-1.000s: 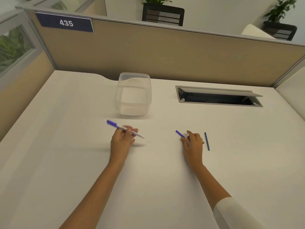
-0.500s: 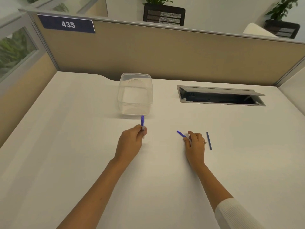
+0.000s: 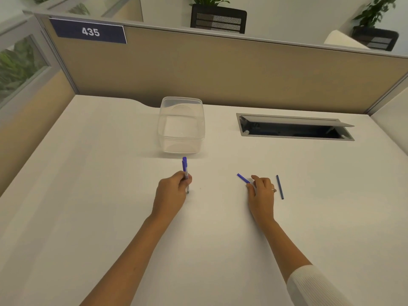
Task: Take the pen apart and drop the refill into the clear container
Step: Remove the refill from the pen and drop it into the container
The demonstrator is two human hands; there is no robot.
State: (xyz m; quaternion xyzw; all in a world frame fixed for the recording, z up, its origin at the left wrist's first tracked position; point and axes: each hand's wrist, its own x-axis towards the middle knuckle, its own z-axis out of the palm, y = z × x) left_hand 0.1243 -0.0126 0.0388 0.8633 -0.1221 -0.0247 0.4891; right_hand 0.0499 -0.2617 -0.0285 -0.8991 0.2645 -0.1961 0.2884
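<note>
My left hand [image 3: 171, 191] grips a pen body [image 3: 185, 167] with a blue cap end, held almost upright with its tip touching the white desk [image 3: 88, 195]. The clear container [image 3: 181, 125] stands just behind it, with nothing inside. My right hand [image 3: 261, 194] rests flat on the desk with its fingertips on a short blue pen piece [image 3: 243, 178]. A thin dark blue refill [image 3: 280, 187] lies on the desk just right of that hand, untouched.
A grey cable hatch [image 3: 294, 127] is open at the back right of the desk. A beige partition [image 3: 220, 69] with a "435" sign [image 3: 90, 31] closes off the far edge.
My left hand has swung the pen body from a slanted position to nearly upright and moved it right, toward the container. My right hand has stayed on the short blue piece.
</note>
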